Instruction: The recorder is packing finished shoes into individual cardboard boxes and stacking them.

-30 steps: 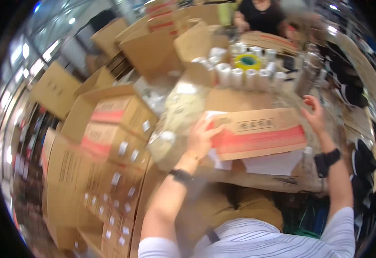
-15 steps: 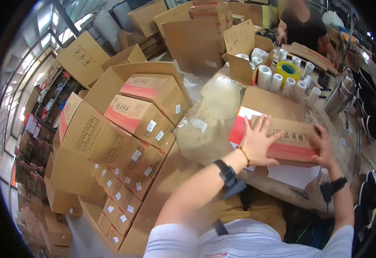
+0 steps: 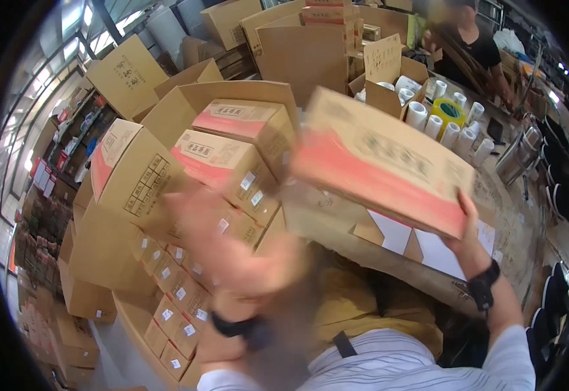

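Observation:
My right hand (image 3: 465, 228) grips the right end of a brown and red shoe box (image 3: 382, 163), its fingers round the edge. The box is tilted, lifted above the table, with its left end reaching toward the large open carton (image 3: 252, 92). Inside that carton, similar shoe boxes (image 3: 209, 153) with small white labels stand in rows. Over the carton's near side is my left hand (image 3: 222, 238), smeared by motion and apart from the lifted box; its fingers cannot be made out. White and brown card (image 3: 447, 257) lies on the table under the right hand.
White rolls (image 3: 416, 116) and a yellow tape roll (image 3: 446, 112) stand at the table's far side beside a small open carton (image 3: 383, 98). A steel flask (image 3: 517, 153) is at the right. Beyond the table is another person (image 3: 470, 45). Black shoes (image 3: 551, 287) line the right edge.
The shoe box has risen off the table and moved left, still in my right hand. My left hand has come off it and swung left over the large carton.

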